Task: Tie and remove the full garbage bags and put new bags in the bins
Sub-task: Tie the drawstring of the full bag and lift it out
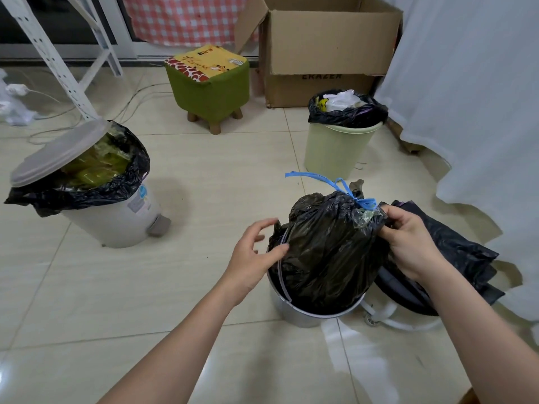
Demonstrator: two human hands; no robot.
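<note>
Pale glossy floor tiles (186, 287) run across the room, and down near the front sits a small grey bin (287, 312) with a full black bag (326, 258) bulging up out of it. That bag's neck is gathered and knotted with a blue drawstring (351, 193), one loose end trailing off to the left. The right hand (408, 243) pinches the bunched plastic just below the knot, fingers curled tight into it. The left hand (255, 255) is at the bag's left flank by the bin's rim, fingers spread and loosely bent, thumb touching the plastic, gripping nothing. Just right of the bin lies a heap of dark plastic bags (455, 255). Over on the left, a white pedal bin (116, 217) stands with its lid (58, 153) tipped up and a black liner stuffed with yellowish wrappers. Further back, a pale green bin (338, 150) holds another full black liner, in front of a cardboard box (329, 42), with a green stool (208, 86) to its left.
</note>
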